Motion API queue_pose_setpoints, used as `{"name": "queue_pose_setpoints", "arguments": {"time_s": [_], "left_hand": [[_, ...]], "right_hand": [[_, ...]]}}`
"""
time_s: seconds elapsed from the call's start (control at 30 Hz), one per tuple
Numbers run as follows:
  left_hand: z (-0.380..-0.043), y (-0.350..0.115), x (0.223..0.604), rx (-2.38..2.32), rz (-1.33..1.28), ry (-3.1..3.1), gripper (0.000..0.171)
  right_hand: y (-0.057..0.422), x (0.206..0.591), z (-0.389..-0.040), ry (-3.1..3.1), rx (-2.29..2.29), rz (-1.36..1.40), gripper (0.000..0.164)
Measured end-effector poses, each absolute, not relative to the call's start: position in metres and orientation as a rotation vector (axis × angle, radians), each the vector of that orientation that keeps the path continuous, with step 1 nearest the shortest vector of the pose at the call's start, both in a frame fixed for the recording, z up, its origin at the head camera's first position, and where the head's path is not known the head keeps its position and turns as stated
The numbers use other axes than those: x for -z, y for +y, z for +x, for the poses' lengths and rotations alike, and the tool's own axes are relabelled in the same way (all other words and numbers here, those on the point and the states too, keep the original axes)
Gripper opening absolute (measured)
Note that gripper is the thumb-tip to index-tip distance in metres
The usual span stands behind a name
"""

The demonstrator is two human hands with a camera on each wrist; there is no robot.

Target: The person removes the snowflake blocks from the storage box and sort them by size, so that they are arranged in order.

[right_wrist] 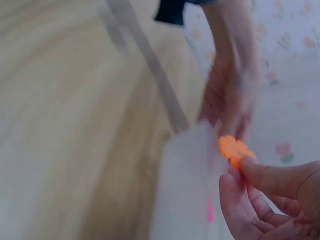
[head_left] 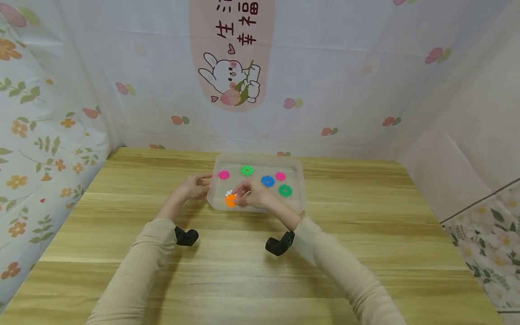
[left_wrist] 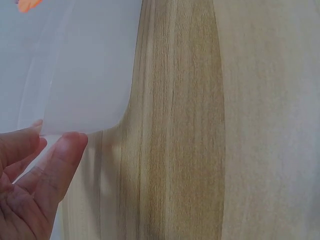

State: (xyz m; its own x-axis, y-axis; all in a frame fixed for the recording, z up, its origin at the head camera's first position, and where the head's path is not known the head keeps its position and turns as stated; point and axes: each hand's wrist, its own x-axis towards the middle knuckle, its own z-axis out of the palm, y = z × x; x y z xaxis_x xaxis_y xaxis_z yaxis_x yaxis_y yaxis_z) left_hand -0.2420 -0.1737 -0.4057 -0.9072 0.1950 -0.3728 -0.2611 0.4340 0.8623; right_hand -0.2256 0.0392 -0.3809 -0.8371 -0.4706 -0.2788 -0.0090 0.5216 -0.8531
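Note:
A shallow translucent white plastic tray (head_left: 301, 178) stands toward the back of the table. My left hand (head_left: 196, 187) holds its left side; in the left wrist view the thumb and fingers pinch the rim near a corner. Over the tray's front left part, my right hand (head_left: 255, 194) pinches an orange snowflake-shaped plastic disc (right_wrist: 231, 146) between thumb and fingers. A white disc (head_left: 229, 192) lies just behind the orange one in the head view. Also in the tray are a pink disc (head_left: 224, 174), a light green disc (head_left: 247, 170) and a blue disc (head_left: 267, 181).
At the tray's right lie a second pink disc (head_left: 280, 176) and a darker green disc (head_left: 285, 190). The wood-grain table (head_left: 227, 280) reaches back to a printed cloth (head_left: 337, 90). Black wrist mounts (head_left: 279, 244) stick out below the sleeves.

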Motion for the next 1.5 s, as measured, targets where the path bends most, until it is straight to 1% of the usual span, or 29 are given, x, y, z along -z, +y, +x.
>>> {"name": "queue_pose_setpoints", "arguments": {"time_s": [0.13,0.3,0.43,0.63,0.73,0.83,0.9,1.0,1.03,1.13,1.2,1.23,1.27,1.4,1.5], "left_hand": [[-0.242,-0.175,0.404,-1.465,-0.05,2.273,0.052],[-0.242,-0.174,0.403,-1.464,-0.049,2.279,0.051],[-0.242,-0.173,0.402,-1.464,-0.059,2.273,0.051],[-0.237,-0.173,0.4,-1.468,-0.059,2.259,0.051],[-0.236,-0.173,0.4,-1.477,-0.053,2.259,0.051],[-0.236,-0.172,0.399,-1.475,-0.058,2.255,0.052],[-0.237,-0.172,0.4,-1.474,-0.069,2.248,0.051],[-0.24,-0.174,0.405,-1.486,-0.076,2.231,0.052],[-0.246,-0.179,0.414,-1.525,-0.044,2.21,0.052],[-0.246,-0.18,0.418,-1.536,-0.04,2.189,0.052],[-0.245,-0.178,0.417,-1.538,-0.045,2.187,0.052],[-0.244,-0.177,0.416,-1.536,-0.053,2.193,0.051],[-0.239,-0.172,0.407,-1.5,-0.087,2.214,0.05],[-0.236,-0.169,0.401,-1.497,-0.094,2.241,0.049],[-0.237,-0.171,0.401,-1.505,-0.09,2.249,0.05]], "right_hand": [[0.023,0.387,-0.21,2.219,1.21,-0.442,0.018],[0.007,0.402,-0.196,2.143,1.208,-0.405,0.013],[0.002,0.413,-0.19,2.167,1.184,-0.41,0.01],[0.005,0.415,-0.187,2.256,1.122,-0.516,0.012],[0.01,0.405,-0.194,2.309,1.126,-0.548,0.013],[0.015,0.397,-0.211,2.434,1.121,-0.553,0.016],[0.018,0.397,-0.225,2.536,1.081,-0.527,0.017],[0.02,0.404,-0.242,2.612,0.978,-0.463,0.024],[0.021,0.407,-0.246,2.619,0.931,-0.445,0.026],[0.02,0.413,-0.251,2.621,0.82,-0.439,0.031],[0.017,0.416,-0.252,2.633,0.763,-0.437,0.032],[0.016,0.416,-0.252,2.647,0.733,-0.445,0.031],[0.014,0.417,-0.251,2.661,0.713,-0.454,0.03],[0.008,0.416,-0.252,2.704,0.638,-0.474,0.025],[0.005,0.412,-0.252,2.691,0.679,-0.479,0.024]]}}
